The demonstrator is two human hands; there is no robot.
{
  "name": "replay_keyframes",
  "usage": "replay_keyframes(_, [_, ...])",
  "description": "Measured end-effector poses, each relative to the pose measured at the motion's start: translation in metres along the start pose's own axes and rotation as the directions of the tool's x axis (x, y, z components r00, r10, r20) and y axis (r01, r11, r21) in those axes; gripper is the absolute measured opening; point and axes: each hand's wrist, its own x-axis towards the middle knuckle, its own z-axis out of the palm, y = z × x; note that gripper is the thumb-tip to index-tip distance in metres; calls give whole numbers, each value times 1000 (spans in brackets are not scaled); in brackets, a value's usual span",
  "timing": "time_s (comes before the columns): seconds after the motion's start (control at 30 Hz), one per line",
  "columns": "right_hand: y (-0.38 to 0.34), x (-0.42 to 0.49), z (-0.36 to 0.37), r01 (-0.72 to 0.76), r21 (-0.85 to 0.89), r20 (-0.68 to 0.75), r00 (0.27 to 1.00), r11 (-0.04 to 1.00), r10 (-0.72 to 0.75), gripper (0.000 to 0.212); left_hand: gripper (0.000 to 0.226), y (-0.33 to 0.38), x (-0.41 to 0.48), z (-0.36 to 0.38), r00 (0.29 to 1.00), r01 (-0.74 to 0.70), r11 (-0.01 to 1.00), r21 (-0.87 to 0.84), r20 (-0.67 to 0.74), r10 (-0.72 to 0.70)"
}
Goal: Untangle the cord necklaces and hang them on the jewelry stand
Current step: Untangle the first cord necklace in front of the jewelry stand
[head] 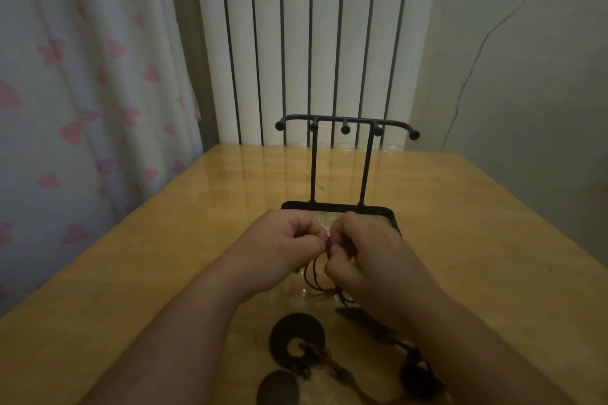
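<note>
At the left, the cord necklaces point(309, 273) are being pinched between the thumb and curled fingers of the left hand point(283, 246), with the ring pendant point(297, 335) lying on the tabletop point(148, 273) beneath. The same knot is being gripped from the other side by the right hand point(368, 253), just in front of the bare jewelry stand point(342, 123). If the strands are being pulled straight apart, the knot is probably being tightened rather than loosened, and the dark bead point(418, 371) at the right could be dragged off the near edge.
</note>
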Motion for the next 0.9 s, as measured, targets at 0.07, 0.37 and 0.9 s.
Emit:
replay_keyframes(0.07, [1, -1, 1, -2, 50, -8, 1000, 999, 3, 5, 26, -2, 1, 2, 1000, 9, 999, -36, 5, -9])
replay_keyframes(0.37, [2, -1, 3, 23, 215, -106, 994, 976, -1, 7, 23, -4, 2, 4, 993, 5, 997, -79, -121, -14])
replay_keyframes(0.9, [9, -1, 1, 13, 277, -111, 994, 961, 19, 4, 21, 5, -2, 2, 998, -16, 989, -146, -62, 7])
